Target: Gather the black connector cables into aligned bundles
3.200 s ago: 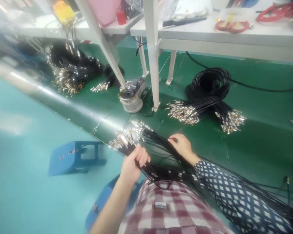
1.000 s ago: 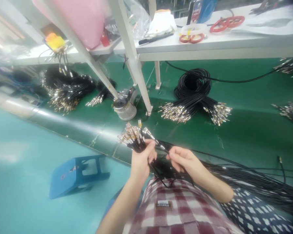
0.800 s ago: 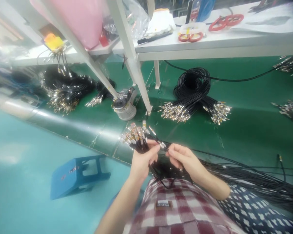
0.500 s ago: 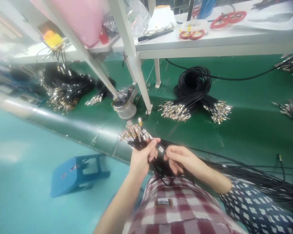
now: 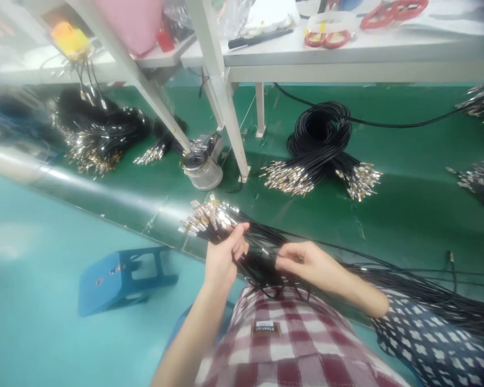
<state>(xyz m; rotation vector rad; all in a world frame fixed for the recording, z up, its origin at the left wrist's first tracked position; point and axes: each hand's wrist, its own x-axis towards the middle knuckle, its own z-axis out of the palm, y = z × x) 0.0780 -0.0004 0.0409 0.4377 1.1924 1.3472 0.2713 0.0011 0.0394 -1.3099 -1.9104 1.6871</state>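
Observation:
My left hand [image 5: 228, 252] is wrapped round a thick bundle of black cables [image 5: 214, 235]. Their silvery connectors [image 5: 205, 216] fan out beyond my thumb, some with yellowish parts. To the right, my right hand [image 5: 300, 259] pinches a single black cable between thumb and fingers. The metal end [image 5: 265, 250] of that cable points at the bundle, a short way apart from my left hand. More loose cables [image 5: 266, 232] run behind both hands. The lower part of the bundle hangs over the checked apron [image 5: 282, 322] and is partly hidden.
Coiled cables [image 5: 320, 129] lie on the green surface [image 5: 407, 161] ahead, under a white table [image 5: 339, 56] with red-handled scissors [image 5: 326, 38]. A grey-white round device [image 5: 203, 174] stands by a table leg [image 5: 237, 145]. Further left, a blue stool [image 5: 100, 282] lies on the floor.
My left hand with the bundle has moved a little to the left, away from my right hand. The gap between the hands is wider. The whole view has shifted slightly.

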